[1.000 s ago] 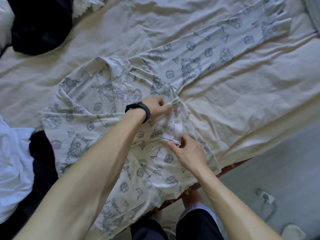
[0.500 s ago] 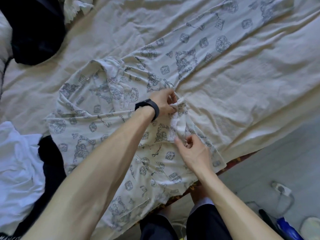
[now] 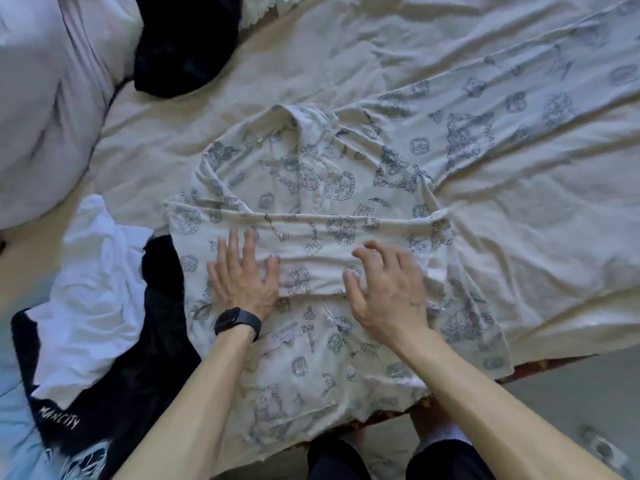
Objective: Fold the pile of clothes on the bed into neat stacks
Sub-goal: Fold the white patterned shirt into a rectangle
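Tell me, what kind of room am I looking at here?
Most likely a bedroom: a wrinkled cream bedsheet covers the work surface, a pillow lies at upper left, and the patterned shirt is spread on it among loose clothes.

- A home bedroom: a bed [image 3: 346, 46] with a rumpled cream sheet under the hands.
- Pillow [image 3: 45, 98] up left of them.
- Loose clothes [image 3: 93, 289] left.

Legible text: "MANCITY", white capitals on the black garment [image 3: 114, 386], lower left of my left hand [image 3: 242, 282]. Printed emblems on the patterned shirt [image 3: 311, 188] too small to read. Nothing else readable.
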Available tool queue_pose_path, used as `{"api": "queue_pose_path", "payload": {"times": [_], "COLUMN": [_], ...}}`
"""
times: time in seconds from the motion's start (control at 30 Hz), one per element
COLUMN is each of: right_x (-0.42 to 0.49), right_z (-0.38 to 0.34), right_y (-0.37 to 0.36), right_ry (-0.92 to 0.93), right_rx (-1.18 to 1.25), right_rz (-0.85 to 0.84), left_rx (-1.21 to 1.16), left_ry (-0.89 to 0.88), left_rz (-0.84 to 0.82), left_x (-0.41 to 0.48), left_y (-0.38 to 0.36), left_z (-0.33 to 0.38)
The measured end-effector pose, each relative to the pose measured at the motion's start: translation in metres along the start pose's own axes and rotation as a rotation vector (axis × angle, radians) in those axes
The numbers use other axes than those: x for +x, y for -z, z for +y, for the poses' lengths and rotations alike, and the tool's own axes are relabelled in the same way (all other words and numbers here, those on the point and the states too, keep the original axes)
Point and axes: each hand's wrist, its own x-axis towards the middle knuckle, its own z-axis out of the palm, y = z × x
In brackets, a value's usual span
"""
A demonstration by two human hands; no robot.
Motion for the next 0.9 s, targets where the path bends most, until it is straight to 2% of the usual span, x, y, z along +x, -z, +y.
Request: {"api": "queue_pose_path", "payload": {"times": [0.07,0.13,0.3,0.47,0.67,0.8,0.9], "right_x": [0.023,0.035,0.03,0.021,0.006,0.011,0.011], "right_z": [-0.004,0.011,0.04,0.037,0.066,0.066,0.076], "right_y": [-0.022,-0.04,-0.04,-0.023,-0.007,0.0,0.016], "right_ry": [0.037,0.061,0.132,0.184,0.13,0.157,0.252], "right_rx": [-0.114,-0.249,-0.475,-0.544,-0.56,-0.533,-0.483], "right_rz": [-0.215,-0.307,-0.286,-0.28,-0.388,-0.454,-0.466], "left_rx": [0.077,0.114,0.108,0.09,0.125,0.156,0.156], "left_ry": [-0.002,-0.015,-0.052,-0.19,-0.176,-0.122,-0.034], "left_rz": [-0.071,-0.125,-0.149,0.0,-0.012,-0.122,-0.242], "left_x": [0.017,0.028,0.032,0.011,-0.001,0.003,0.006], "left_y": [-0.009,-0.015,-0.009,-0.009,-0.028,-0.02,-0.011], "left_z": [-0.029,-0.05,-0.056,-0.059,-0.074,-0.068,-0.057]}}
